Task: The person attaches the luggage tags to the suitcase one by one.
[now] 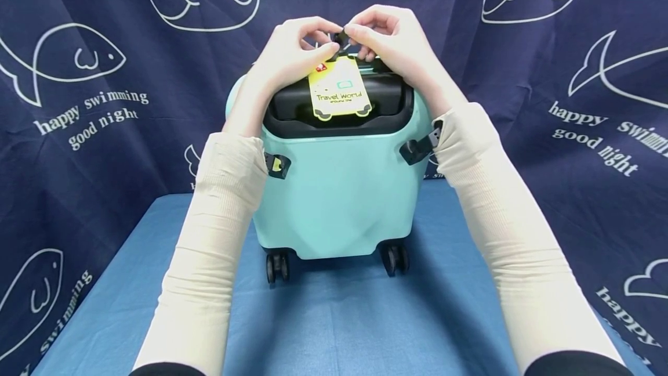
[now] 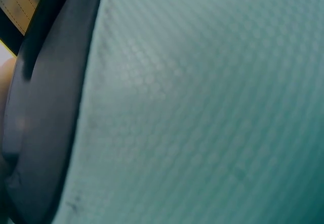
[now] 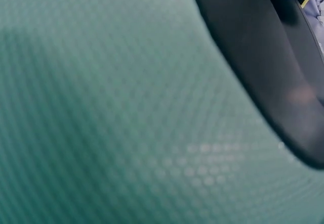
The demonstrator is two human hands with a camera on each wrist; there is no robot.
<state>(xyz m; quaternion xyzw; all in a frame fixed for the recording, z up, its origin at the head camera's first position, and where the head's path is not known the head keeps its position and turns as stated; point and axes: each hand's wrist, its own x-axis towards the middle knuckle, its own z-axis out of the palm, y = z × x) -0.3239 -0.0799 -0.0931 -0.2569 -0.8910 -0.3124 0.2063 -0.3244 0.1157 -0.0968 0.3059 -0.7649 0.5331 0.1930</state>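
One black strap (image 1: pixel 341 38), partly hidden, is pinched by the left hand (image 1: pixel 294 48) and right hand (image 1: pixel 392 38) above a yellow luggage tag (image 1: pixel 339 90). Near the far edge of the tabletop (image 1: pixel 355 324), partly blocking it, the teal suitcase (image 1: pixel 339 193) is stood upright.

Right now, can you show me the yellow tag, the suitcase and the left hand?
Yellow tag (image 1: pixel 340 89): head view, middle of its printed front.
Suitcase (image 1: pixel 339 190): head view, its smooth light teal front.
Left hand (image 1: pixel 291 51): head view, middle of the hand.
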